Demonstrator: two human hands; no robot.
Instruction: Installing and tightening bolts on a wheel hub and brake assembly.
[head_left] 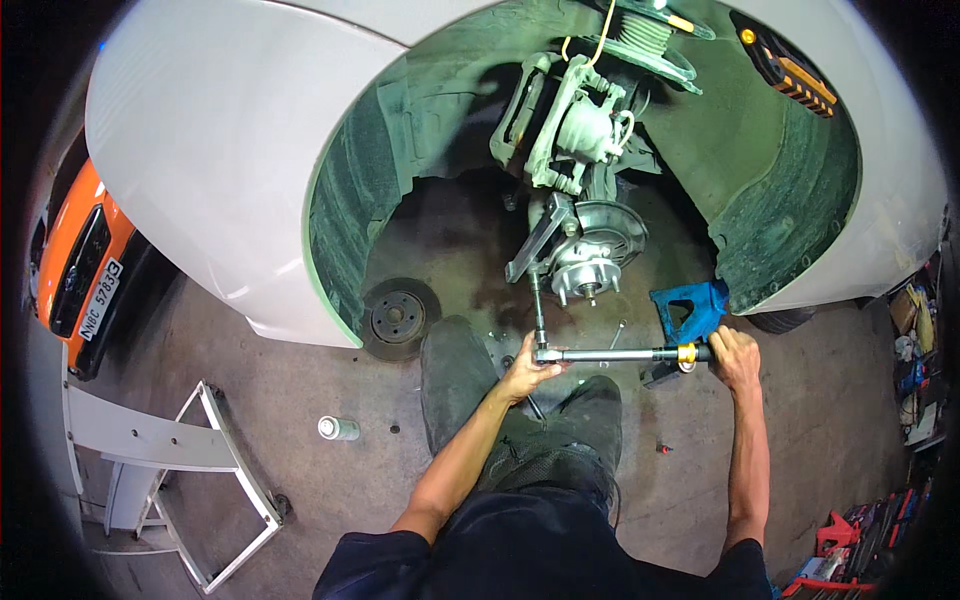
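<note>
A long torque wrench (610,355) lies crosswise in front of my knees. My right hand (737,357) is closed round its handle, beside a yellow collar. At the other end, my left hand (525,372) grips the wrench's head. An extension bar (539,310) runs from that head up to a metal bracket arm (540,240) beside the wheel hub (587,277). Bare studs stick out of the hub. Above it hangs a brake caliper (588,130) by a yellow cord (604,38). The bar's far tip, where it meets the bracket, is hard to make out.
A brake disc (400,318) lies on the floor left of my knees, a blue jack stand (692,308) stands right. A spray can (338,429), white metal frame (258,500) and loose wrench (619,334) are nearby. An orange work light (785,70) sits at the wheel arch.
</note>
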